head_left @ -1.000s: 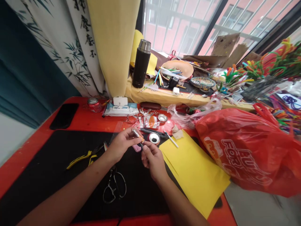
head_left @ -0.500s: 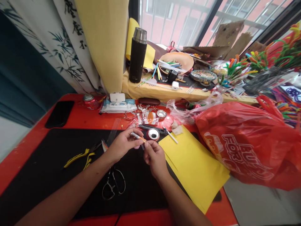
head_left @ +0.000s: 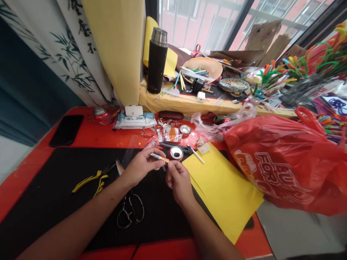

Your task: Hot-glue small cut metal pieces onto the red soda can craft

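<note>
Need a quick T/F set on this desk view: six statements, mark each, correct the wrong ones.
1. The left hand and right hand both touch the small silver-and-orange piece. True.
2. The yellow-handled pliers are in the right hand. False: the yellow-handled pliers lie on the black mat.
3. The black flask stands upright on the ledge. True.
4. The white pen-like stick lies partly over the yellow paper. True.
5. The black phone lies on the yellow paper. False: it is on the red tabletop.
6. The red plastic bag is at the picture's left edge. False: it is at the right.
</note>
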{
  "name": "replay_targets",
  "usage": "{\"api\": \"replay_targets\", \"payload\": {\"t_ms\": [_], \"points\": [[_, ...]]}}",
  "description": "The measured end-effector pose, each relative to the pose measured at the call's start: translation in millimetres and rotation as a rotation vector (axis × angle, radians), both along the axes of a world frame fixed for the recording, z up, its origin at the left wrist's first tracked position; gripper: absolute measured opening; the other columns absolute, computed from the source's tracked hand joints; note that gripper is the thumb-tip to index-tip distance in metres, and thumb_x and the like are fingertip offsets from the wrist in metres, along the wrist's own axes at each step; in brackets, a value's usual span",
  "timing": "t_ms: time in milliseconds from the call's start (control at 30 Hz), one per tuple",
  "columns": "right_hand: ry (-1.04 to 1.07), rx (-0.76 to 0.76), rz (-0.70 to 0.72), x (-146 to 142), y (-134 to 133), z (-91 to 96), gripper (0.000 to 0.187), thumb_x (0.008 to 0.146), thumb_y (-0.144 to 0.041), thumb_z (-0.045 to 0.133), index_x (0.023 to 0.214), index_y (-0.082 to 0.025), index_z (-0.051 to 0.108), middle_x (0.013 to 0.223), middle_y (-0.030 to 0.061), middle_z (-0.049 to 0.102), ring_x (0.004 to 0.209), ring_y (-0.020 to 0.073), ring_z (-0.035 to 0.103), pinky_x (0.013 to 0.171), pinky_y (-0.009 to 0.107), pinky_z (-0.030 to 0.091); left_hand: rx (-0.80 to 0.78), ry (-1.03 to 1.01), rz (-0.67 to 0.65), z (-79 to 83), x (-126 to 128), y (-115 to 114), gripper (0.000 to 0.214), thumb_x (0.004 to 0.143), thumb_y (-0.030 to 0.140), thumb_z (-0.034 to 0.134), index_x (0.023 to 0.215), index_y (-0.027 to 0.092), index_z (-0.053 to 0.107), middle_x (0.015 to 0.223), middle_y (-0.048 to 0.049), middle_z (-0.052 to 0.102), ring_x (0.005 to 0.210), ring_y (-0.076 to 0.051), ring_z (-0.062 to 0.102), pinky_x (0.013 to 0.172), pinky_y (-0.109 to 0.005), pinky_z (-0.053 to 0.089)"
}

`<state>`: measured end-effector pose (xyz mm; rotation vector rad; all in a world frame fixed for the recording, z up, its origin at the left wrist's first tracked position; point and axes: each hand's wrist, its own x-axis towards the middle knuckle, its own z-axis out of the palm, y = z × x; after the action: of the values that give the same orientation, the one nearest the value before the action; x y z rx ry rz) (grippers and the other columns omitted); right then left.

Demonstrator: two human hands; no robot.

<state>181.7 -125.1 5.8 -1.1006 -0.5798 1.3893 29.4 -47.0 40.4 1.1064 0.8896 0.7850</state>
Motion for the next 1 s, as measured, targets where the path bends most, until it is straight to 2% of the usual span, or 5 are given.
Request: {"api": "replay_targets", "payload": {"t_ms": [233, 400, 667, 900, 1000], "points": [[-0.008, -0.006, -0.005, 0.7, -1.1, -0.9, 0.055, 0.084, -0.071, 0.090, 0.090, -0.019, 0.074, 0.053, -0.0093, 0.052, 0.040, 0.0061, 0.036, 0.039, 0.019, 0.024, 0.047, 0.006, 0.076, -2.4, -3.7, 2.2, 0.033, 0.076, 0.039, 0.097, 0.096, 0.019, 0.079, 0.080, -0.0002, 0.077, 0.065, -0.015, 0.068, 0.065, -0.027, 0.056], [-0.045, 0.038, -0.115, 6.9, 0.5, 1.7, 0.051, 0.087, -0.067, 0.089, 0.094, -0.018, 0.077, 0.053, -0.0093, 0.050, 0.042, 0.0067, 0.036, 0.041, 0.020, 0.024, 0.097, 0.033, 0.169, -5.2, -9.8, 9.2, 0.033, 0.077, 0.042, 0.096, 0.096, 0.021, 0.079, 0.090, -0.0027, 0.082, 0.077, -0.021, 0.078, 0.068, -0.030, 0.060], [-0.151, 0.034, -0.298, 25.6, 4.7, 8.7, 0.051, 0.086, -0.068, 0.088, 0.097, -0.019, 0.076, 0.056, -0.0093, 0.049, 0.045, 0.0082, 0.037, 0.042, 0.020, 0.025, 0.130, 0.051, 0.175, -11.3, -13.7, 14.7, 0.034, 0.079, 0.046, 0.096, 0.098, 0.023, 0.078, 0.095, -0.0013, 0.085, 0.072, -0.021, 0.080, 0.073, -0.033, 0.061], [-0.306, 0.003, -0.288, 44.6, -0.1, 6.2, 0.052, 0.084, -0.064, 0.090, 0.110, -0.021, 0.076, 0.070, -0.0062, 0.056, 0.051, 0.0106, 0.048, 0.044, 0.022, 0.031, 0.132, 0.069, 0.080, -11.6, -14.2, 14.4, 0.033, 0.085, 0.048, 0.091, 0.103, 0.023, 0.077, 0.081, -0.0003, 0.083, 0.067, -0.025, 0.081, 0.072, -0.036, 0.061], [-0.433, 0.041, -0.259, 50.0, -2.6, -0.2, 0.050, 0.087, -0.058, 0.089, 0.118, -0.022, 0.075, 0.078, -0.0039, 0.061, 0.057, 0.0129, 0.052, 0.047, 0.024, 0.037, 0.151, 0.066, 0.100, -13.8, -13.3, 15.3, 0.031, 0.083, 0.046, 0.091, 0.100, 0.023, 0.078, 0.098, -0.0036, 0.086, 0.074, -0.025, 0.082, 0.072, -0.036, 0.063]]}}
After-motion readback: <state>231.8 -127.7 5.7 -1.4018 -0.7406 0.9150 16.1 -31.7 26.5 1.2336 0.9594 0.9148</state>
